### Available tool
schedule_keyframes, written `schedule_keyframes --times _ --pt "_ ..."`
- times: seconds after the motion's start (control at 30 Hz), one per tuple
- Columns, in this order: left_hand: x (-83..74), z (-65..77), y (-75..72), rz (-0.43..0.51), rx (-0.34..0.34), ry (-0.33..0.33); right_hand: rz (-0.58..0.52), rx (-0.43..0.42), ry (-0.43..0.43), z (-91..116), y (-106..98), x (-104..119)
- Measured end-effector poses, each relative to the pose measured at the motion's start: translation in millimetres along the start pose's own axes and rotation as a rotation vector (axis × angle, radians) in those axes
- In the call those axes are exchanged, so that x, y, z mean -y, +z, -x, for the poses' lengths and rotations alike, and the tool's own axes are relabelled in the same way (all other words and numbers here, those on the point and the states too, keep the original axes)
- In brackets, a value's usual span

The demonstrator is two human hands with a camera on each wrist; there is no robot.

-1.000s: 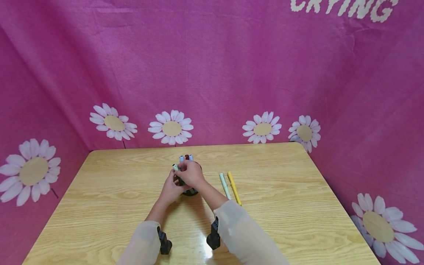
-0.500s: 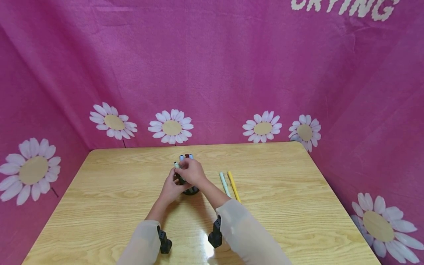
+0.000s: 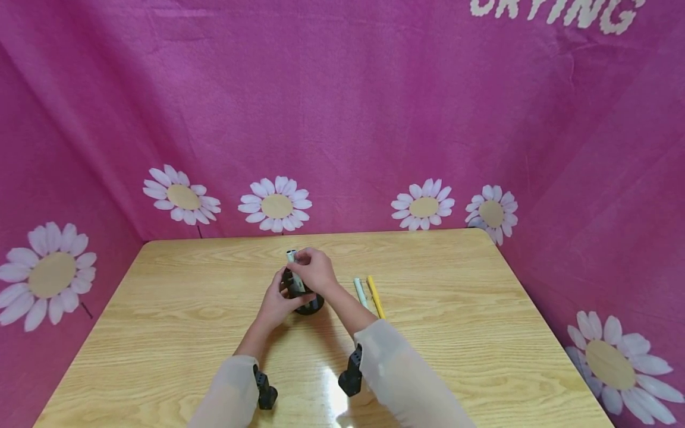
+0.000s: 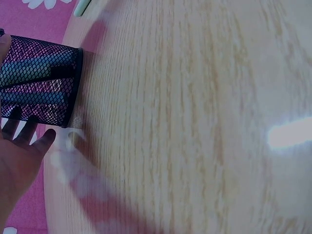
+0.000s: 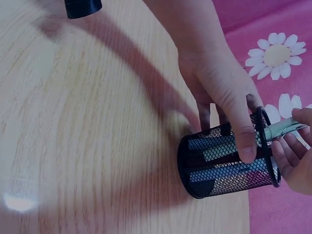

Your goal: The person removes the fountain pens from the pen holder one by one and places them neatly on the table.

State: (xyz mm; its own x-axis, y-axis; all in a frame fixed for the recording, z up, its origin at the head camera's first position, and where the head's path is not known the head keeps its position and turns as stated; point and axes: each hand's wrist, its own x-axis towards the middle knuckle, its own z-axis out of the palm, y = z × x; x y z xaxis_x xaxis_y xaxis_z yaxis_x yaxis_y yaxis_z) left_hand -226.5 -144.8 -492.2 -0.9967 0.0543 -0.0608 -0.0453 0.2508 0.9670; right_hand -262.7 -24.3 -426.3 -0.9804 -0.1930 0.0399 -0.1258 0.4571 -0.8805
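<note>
A black wire-mesh pen cup (image 3: 310,308) stands upright on the table with several pens inside, seen through its mesh (image 5: 226,163). My left hand (image 3: 276,307) grips the cup's side; in the right wrist view its thumb lies along the mesh. At the cup's mouth my right hand (image 3: 316,272) pinches a pale green pen (image 5: 280,128), whose lower part is inside the cup. The left wrist view catches the cup (image 4: 41,83) and part of the left hand (image 4: 19,163) at its edge. Most of the other pens' tops are hidden behind the right hand.
To the right of the cup, a light green pen (image 3: 361,291) and a yellow pen (image 3: 376,296) lie side by side on the wooden table (image 3: 455,333). A pink cloth (image 3: 342,119) with daisies hangs behind the table and along both sides.
The right hand has risen slightly and moved away from me. The pale green pen it pinches has shifted right and stands more upright. The left hand stays on the cup.
</note>
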Motion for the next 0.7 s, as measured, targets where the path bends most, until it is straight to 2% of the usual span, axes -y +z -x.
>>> schedule_keyframes --times 0.17,0.43,0.7 --pt "14.3 -8.1 1.7 -0.005 -0.021 -0.014 -0.034 -0.007 -0.009 -2 -5 1" --pt "15.6 -10.0 2.9 0.006 -0.034 -0.008 -0.047 -0.054 0.037 -6 -16 5" --pt "17.3 -10.2 3.0 0.005 -0.039 0.033 -0.085 -0.088 0.063 -11 -27 5"
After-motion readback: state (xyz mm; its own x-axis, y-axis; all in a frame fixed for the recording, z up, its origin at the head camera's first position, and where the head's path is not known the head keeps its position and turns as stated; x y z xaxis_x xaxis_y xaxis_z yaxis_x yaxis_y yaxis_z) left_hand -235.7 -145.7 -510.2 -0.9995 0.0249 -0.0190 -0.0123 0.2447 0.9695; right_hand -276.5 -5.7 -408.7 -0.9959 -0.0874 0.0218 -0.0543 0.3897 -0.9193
